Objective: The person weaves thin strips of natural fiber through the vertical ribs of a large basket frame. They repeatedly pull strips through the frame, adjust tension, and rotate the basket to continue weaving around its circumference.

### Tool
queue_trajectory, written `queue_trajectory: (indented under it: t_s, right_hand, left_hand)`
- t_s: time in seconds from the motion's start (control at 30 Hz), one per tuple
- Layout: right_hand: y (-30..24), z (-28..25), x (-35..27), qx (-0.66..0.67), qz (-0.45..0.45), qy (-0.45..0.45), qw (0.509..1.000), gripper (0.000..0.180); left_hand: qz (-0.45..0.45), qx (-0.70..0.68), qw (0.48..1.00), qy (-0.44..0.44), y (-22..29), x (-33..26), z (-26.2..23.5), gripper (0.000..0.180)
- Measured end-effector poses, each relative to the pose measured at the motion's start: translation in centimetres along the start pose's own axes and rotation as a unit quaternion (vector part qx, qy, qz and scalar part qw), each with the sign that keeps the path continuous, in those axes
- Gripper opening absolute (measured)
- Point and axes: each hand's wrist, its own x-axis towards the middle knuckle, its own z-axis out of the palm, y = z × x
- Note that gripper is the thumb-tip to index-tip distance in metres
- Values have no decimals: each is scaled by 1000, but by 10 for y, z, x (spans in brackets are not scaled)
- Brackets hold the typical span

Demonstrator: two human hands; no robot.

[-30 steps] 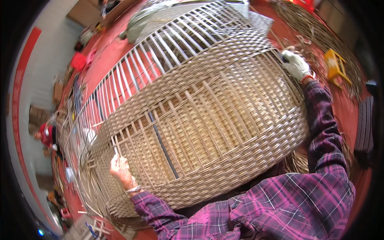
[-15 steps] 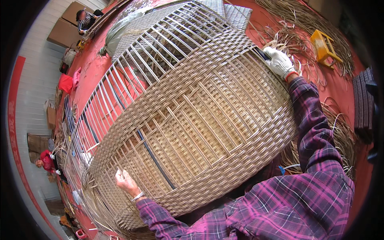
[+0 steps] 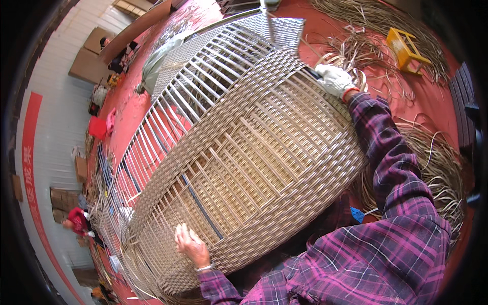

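Note:
A large curved wicker piece [image 3: 315, 185] of tan-brown strips lies slanted in front of me. Thin strips run across its middle, and a dark bar [image 3: 202, 207] shows between them. My left hand [image 3: 192, 246], bare with whitish wraps on the fingertips, is over the lower left weave with its fingers stretched out. At the far right end, my right hand [image 3: 335, 80] in a white knit glove is closed on the rim, beside a short dark piece of frame [image 3: 311, 72]. Its fingertips are partly hidden. Bare metal ribs [image 3: 170, 109] extend along the far side.
Loose strips [image 3: 361, 48] lie heaped on the red floor beyond my right hand, with a yellow stool [image 3: 406, 51] nearby. Another strip pile [image 3: 437, 168] is by my right elbow. Grey woven panels [image 3: 290, 33] stand behind. Two people work at far left.
My left hand has shifted right and down across the weave, its fingers spreading out. My right hand stays at the rim. The whole view has swung slightly.

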Motion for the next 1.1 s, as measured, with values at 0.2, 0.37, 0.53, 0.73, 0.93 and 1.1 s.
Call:
queue_trajectory:
  t_s: [0.2, 0.37, 0.53, 0.73, 0.93, 1.1]
  right_hand:
    - [-10, -8, -4, -18, 27, -20, 999, 23]
    - [-19, -19, -9, -37, 13, -36, 999, 20]
    - [-22, -23, -8, -26, 8, -55, 998, 20]
    - [-15, -17, -2, -6, -45, -26, 999, 17]
    - [17, -15, 56, 175, -121, 52, 976, 23]
    - [41, 8, 124, 102, -53, -31, 993, 35]
  left_hand:
    - [4, -14, 999, 48, 9, -13, 15, 30]
    - [-39, -51, 998, 5, -1, -15, 15, 18]
    - [-38, -60, 997, 31, -3, -28, 11, 19]
    - [-27, -57, 997, 39, 2, -41, 9, 17]
    - [8, 30, 999, -17, 6, -58, -2, 13]
    - [35, 85, 994, -58, 5, -77, -18, 10]
